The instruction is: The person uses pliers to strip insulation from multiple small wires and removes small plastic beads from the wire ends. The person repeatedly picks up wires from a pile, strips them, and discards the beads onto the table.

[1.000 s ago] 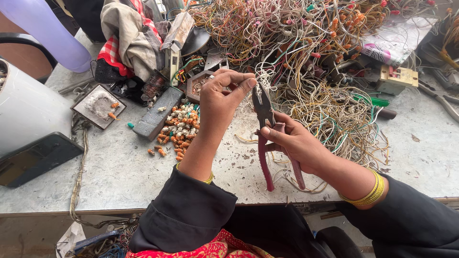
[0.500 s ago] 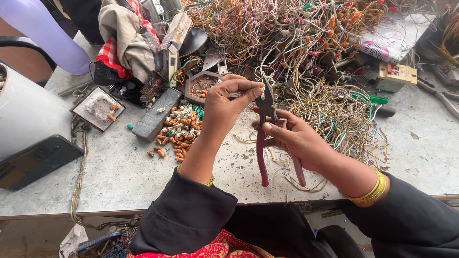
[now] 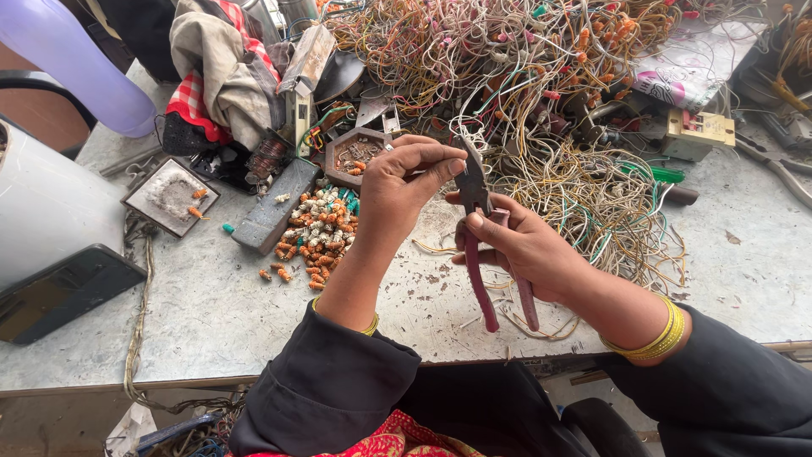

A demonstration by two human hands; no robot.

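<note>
Above the grey table (image 3: 211, 313), pliers (image 3: 478, 220) with pink handles gripped in closed right hand (image 3: 524, 250), nose pointing up. Left hand (image 3: 406, 182) just beside the nose, fingertips pinched shut; anything held too small to tell. Wire heap (image 3: 541, 93) behind both.

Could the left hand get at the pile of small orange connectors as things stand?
Probably yes: the left hand is just right of the connector pile, nothing between them, though its fingertips are pinched at the pliers.
</note>
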